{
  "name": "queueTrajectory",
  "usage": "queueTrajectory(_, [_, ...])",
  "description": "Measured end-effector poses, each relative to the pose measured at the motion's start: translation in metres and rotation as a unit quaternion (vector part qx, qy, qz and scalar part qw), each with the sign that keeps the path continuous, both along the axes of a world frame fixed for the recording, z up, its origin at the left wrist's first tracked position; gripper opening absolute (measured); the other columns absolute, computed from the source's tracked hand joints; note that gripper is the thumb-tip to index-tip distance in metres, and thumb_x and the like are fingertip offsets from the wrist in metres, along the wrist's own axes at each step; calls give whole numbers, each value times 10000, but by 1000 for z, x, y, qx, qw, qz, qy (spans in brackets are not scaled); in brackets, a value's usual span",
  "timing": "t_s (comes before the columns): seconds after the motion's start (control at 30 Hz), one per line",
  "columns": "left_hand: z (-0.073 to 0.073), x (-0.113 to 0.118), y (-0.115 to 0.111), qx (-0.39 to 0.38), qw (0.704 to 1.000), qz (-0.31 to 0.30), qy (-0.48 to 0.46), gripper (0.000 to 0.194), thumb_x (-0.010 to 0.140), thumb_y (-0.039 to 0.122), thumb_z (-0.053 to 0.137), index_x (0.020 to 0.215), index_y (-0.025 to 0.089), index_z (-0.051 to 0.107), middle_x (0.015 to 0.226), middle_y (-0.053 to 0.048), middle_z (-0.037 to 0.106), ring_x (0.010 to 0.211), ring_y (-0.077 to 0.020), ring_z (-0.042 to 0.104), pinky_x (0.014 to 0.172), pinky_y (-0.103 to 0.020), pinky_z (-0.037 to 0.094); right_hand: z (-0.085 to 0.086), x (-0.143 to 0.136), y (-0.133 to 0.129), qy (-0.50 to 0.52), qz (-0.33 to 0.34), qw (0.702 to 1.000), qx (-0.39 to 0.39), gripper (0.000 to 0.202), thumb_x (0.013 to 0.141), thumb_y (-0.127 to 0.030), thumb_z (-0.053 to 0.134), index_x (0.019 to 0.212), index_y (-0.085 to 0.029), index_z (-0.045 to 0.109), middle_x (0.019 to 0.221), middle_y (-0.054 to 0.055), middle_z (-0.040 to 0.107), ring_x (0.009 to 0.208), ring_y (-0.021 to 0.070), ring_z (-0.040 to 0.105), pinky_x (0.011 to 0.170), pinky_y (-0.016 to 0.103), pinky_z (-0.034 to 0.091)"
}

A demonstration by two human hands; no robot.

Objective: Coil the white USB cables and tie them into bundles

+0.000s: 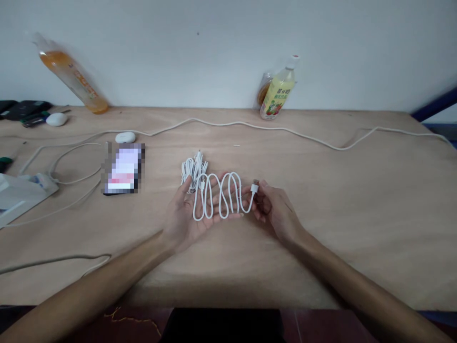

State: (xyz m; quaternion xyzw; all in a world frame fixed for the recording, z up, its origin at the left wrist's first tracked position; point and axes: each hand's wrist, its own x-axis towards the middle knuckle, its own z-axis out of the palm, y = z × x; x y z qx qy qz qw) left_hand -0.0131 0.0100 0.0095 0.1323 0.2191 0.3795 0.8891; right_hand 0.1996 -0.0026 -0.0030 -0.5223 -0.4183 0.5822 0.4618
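Note:
A white USB cable (223, 216) is laid in zigzag loops across my left hand (185, 221), which bears it palm up with the fingers stretched out beneath. At the loops' right end, the fingertips of my right hand (276, 207) are closed on the cable by its USB plug (254, 185). The cable's other plug (202, 184) lies near my left thumb. Just beyond that thumb, a bundle of white cable (193, 167) rests on the table, partly hidden by the hand.
The wooden table (357, 200) carries a phone (124, 166) and a white earbud case (125, 137) at left. Bottles (73, 78) (280, 90) lean against the wall. A long white cord (250, 125) crosses the back. A white box (26, 195) sits at the left edge.

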Motion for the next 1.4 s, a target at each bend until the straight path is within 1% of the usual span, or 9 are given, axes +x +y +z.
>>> queueTrajectory(0.1, [0, 0, 0, 8, 1000, -2, 2, 717, 1152, 598, 268, 1689, 165, 462, 1556, -208, 683, 1460, -412, 642, 1243, -645, 460, 0, 0, -1, -1, -3, 1000, 4, 633, 848, -805, 686, 813, -178, 760, 632, 9, 597, 516, 125, 476, 442, 249, 344])
queueTrajectory(0.27, [-1, 1, 0, 32, 999, -12, 22, 717, 1132, 597, 392, 1692, 151, 434, 1560, -214, 677, 1464, -420, 635, 1240, -659, 457, 1, -1, 0, -2, -4, 1000, 15, 607, 834, -783, 704, 795, -178, 744, 603, -13, 561, 500, 117, 453, 430, 247, 327])
queueTrajectory(0.53, [-3, 0, -1, 62, 998, -25, 19, 736, 1109, 620, 466, 1705, 192, 418, 1590, -197, 657, 1488, -428, 611, 1215, -651, 478, 1, 2, -2, -33, 17, 999, 35, 532, 893, -711, 701, 830, -188, 774, 597, -24, 551, 508, 111, 444, 450, 241, 336])
queueTrajectory(0.63, [-4, 0, -1, 69, 997, -31, 18, 751, 1110, 646, 444, 1702, 185, 424, 1577, -203, 666, 1491, -424, 608, 1211, -642, 480, 0, 3, -1, -43, 25, 998, 45, 495, 903, -684, 697, 842, -197, 765, 581, -36, 535, 497, 111, 436, 446, 240, 331])
queueTrajectory(0.8, [-5, -1, 0, 67, 997, -32, 15, 773, 1113, 681, 390, 1692, 172, 447, 1564, -201, 676, 1486, -414, 610, 1206, -632, 482, 4, 1, -1, -50, 47, 995, 75, 411, 912, -591, 729, 752, -216, 674, 571, -59, 492, 482, 97, 391, 440, 244, 296])
queueTrajectory(0.97, [-5, -1, 0, 66, 997, -37, 14, 771, 1096, 716, 394, 1668, 208, 486, 1578, -186, 666, 1501, -423, 589, 1203, -660, 471, 7, 0, -2, -53, 53, 994, 82, 361, 925, -554, 729, 811, -214, 690, 573, -72, 478, 482, 95, 378, 449, 245, 300])
queueTrajectory(1.1, [-5, 0, 0, 64, 997, -37, 10, 769, 1094, 729, 383, 1674, 233, 476, 1594, -173, 655, 1517, -421, 574, 1212, -674, 451, 5, 1, -1, -52, 42, 995, 76, 364, 930, -568, 728, 842, -216, 696, 565, -74, 487, 477, 97, 382, 448, 244, 310])
queueTrajectory(1.27, [-6, -2, 1, 64, 997, -33, 10, 779, 1097, 730, 369, 1697, 239, 441, 1582, -179, 664, 1506, -422, 586, 1216, -675, 436, 2, 0, 0, -48, 21, 997, 62, 435, 904, -631, 740, 781, -221, 660, 583, -60, 502, 496, 101, 421, 445, 238, 323])
queueTrajectory(1.4, [-6, -3, 1, 66, 997, -38, 17, 797, 1100, 726, 366, 1705, 211, 428, 1551, -200, 682, 1480, -424, 609, 1212, -663, 440, 4, 0, -2, -47, 31, 997, 54, 412, 890, -608, 763, 800, -215, 682, 592, -57, 521, 482, 93, 409, 433, 234, 299])
